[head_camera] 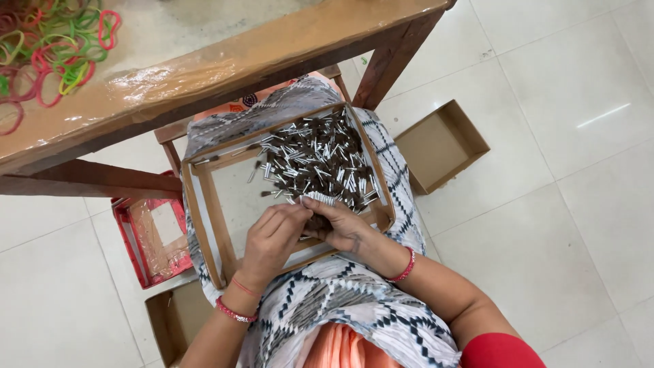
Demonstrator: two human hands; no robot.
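A person sat beside a wooden table (225,65) with a shallow cardboard tray (197,225) resting on the lap, over a black-and-white patterned cloth (354,307). In the tray's far right corner lay a loose heap of small brushes (317,157), each a short silver tube tipped with a dark brown tuft, tangled at all angles; the near left part of the tray showed bare cardboard. At the tray's near edge both hands met over a small bundle of brushes (319,199), its silver ends lined up side by side and fanned out above the fingers. The right hand (344,228) was curled around the bundle from below, gripping it, while the left hand (272,235) lay just beside, its fingers bent and pressed against the bundle's near side; whether it pinched any single brush could not be told. Each wrist wore a red bangle (235,313). On the table's far left corner sat a pile of coloured rubber bands (51,48), red, green and yellow. On the white tiled floor (558,225), an open cardboard box (443,144) stood to the right of the person, a red tray (153,235) with clear plastic wrap to the left, and a second brown box (174,320) near it.
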